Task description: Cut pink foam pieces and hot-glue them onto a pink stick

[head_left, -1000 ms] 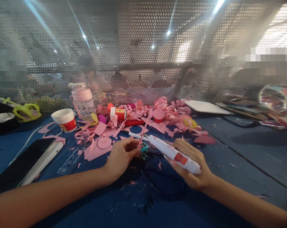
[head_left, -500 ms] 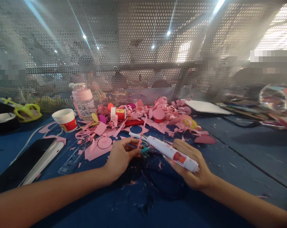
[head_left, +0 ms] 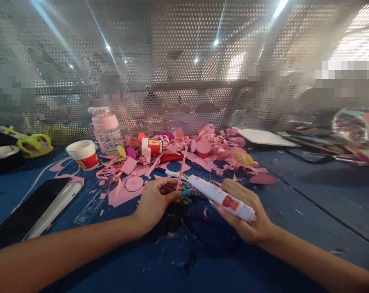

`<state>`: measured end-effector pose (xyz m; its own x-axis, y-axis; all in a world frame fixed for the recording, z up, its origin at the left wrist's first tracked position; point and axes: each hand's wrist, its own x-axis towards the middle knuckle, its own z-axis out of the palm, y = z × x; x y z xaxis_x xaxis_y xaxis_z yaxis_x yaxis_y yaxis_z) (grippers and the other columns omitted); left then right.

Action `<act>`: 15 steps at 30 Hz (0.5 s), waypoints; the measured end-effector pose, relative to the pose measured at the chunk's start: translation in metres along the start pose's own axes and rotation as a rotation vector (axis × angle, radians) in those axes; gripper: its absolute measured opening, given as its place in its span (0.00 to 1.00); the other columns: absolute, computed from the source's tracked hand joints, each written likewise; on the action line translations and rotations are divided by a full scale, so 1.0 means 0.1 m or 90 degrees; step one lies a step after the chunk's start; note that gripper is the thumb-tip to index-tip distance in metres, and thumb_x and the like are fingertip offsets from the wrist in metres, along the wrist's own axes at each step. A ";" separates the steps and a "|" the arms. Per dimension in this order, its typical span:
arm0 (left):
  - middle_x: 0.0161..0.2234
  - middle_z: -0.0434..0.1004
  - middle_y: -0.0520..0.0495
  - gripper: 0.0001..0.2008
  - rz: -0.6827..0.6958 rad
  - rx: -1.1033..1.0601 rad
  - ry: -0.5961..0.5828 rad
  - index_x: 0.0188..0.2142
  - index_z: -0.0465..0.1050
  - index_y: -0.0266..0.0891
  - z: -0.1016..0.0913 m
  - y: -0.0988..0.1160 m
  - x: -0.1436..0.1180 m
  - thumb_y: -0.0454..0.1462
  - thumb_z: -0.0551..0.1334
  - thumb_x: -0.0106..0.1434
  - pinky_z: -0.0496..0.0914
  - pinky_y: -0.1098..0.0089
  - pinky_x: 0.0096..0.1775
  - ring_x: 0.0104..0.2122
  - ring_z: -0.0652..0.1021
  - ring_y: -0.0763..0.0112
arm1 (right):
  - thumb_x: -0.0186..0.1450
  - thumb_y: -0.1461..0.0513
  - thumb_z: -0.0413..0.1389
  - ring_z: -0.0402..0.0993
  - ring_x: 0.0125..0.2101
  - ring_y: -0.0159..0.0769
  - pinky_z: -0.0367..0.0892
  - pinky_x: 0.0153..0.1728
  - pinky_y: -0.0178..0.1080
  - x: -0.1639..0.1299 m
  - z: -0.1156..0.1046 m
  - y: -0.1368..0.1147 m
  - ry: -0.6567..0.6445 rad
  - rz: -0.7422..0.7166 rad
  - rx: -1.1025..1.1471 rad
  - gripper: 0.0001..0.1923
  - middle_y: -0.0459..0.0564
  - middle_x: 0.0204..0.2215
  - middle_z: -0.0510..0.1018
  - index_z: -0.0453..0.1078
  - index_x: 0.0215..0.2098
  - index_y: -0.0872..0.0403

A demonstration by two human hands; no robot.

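My left hand (head_left: 152, 205) is closed, its fingers and thumb pinching a thin pink paper strip (head_left: 182, 165) that stands up at a slant. A long teal nail shows on the thumb. In the grip of my right hand (head_left: 251, 215) is a white pen-shaped tool (head_left: 213, 191) with an orange-red patch near its rear end. The tool's thin metal tip points up and left, close to the strip; I cannot tell whether they touch. Behind my hands lies a heap of pink paper scraps (head_left: 208, 160). A pink sheet with a drawn circle (head_left: 120, 197) lies beyond my left wrist.
At left are a dark phone-like slab (head_left: 31, 199), a paper cup (head_left: 83, 154), a pink-topped bottle (head_left: 106, 130) and a yellow-green basket-like thing (head_left: 34, 144). Another cup (head_left: 152, 146) lies among the scraps. A white pad (head_left: 263, 137) sits back right, before a perforated screen (head_left: 178, 61).
The pink strip's upper end has shifted slightly left. Both hands and the white tool stay nearly where they were.
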<state>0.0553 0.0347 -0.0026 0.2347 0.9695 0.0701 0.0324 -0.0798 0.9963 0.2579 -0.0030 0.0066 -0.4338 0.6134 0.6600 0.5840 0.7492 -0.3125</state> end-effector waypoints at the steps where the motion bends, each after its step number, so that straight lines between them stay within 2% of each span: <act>1: 0.26 0.75 0.51 0.08 0.000 0.000 -0.001 0.30 0.73 0.37 0.00 0.00 0.00 0.31 0.64 0.46 0.70 0.74 0.28 0.23 0.73 0.76 | 0.57 0.65 0.48 0.55 0.24 0.32 0.52 0.23 0.37 0.00 0.00 0.00 0.001 0.002 -0.002 0.06 0.45 0.21 0.59 0.54 0.24 0.53; 15: 0.25 0.76 0.52 0.09 0.008 0.022 0.002 0.30 0.73 0.38 0.00 0.00 -0.01 0.31 0.64 0.46 0.69 0.75 0.27 0.22 0.73 0.76 | 0.58 0.64 0.48 0.56 0.23 0.31 0.53 0.22 0.36 0.02 0.00 -0.02 0.008 0.008 -0.023 0.06 0.45 0.21 0.60 0.55 0.24 0.53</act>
<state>0.0549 0.0337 -0.0023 0.2319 0.9692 0.0824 0.0632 -0.0996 0.9930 0.2561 -0.0033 0.0084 -0.4174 0.6190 0.6653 0.6136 0.7320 -0.2962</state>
